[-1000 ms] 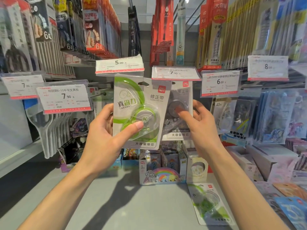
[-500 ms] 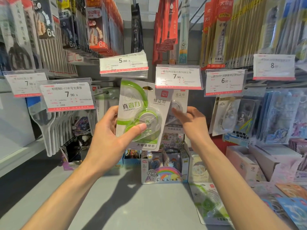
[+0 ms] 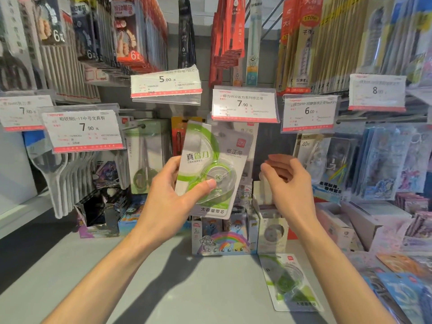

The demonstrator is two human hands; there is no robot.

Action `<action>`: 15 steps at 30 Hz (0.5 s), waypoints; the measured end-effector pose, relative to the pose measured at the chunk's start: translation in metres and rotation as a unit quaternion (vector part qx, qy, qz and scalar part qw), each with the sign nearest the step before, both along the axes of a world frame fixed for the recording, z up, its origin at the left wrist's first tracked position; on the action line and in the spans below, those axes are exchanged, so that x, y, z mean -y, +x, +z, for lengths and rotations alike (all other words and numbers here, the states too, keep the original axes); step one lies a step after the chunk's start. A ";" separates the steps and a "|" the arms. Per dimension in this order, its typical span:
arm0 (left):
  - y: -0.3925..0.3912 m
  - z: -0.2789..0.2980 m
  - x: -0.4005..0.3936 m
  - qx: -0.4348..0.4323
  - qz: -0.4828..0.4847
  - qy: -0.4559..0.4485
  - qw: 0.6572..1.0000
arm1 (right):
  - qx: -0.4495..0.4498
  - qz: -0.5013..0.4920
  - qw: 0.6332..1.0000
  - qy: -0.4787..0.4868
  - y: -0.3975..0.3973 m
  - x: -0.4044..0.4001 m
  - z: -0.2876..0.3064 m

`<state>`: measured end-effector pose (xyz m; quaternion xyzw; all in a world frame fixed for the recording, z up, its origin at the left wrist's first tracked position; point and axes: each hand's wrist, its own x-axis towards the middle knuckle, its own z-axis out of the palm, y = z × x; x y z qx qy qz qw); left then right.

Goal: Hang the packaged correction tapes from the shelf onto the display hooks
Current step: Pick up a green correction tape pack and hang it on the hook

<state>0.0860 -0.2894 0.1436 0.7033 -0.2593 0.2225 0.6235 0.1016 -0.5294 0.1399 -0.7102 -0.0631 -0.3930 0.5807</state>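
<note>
Now left hand [image 3: 163,197] fingers clamped on correction tape pkg [image 3: 211,169], right hand [image 3: 288,181] fingers loose, beside pkg.

Correction tape pack [image 3: 211,169], green, tilted, gripped in left hand [image 3: 168,195].
Right hand [image 3: 288,181] beside it, fingers loosely curled, holding nothing; second pack [image 3: 288,280] on shelf [image 3: 187,288] below it.

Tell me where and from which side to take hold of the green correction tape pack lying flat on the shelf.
Take the spare pack by its near bottom card edge, coming in from the front with the right hand, which holds nothing. It lies flat, its bulging blister in the middle, so the thin border is likely the surest grip.
</note>
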 end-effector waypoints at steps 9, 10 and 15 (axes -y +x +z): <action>0.007 -0.003 0.028 -0.018 -0.006 0.019 1.000 | -0.055 0.167 0.983 -0.042 -0.023 -0.019 -0.005; 0.007 -0.001 0.028 -0.009 -0.006 0.028 1.000 | -0.053 0.175 0.983 -0.022 -0.023 -0.018 -0.005; 0.000 0.024 0.019 0.046 0.017 0.006 0.999 | -0.045 0.183 0.980 0.063 -0.022 -0.003 -0.006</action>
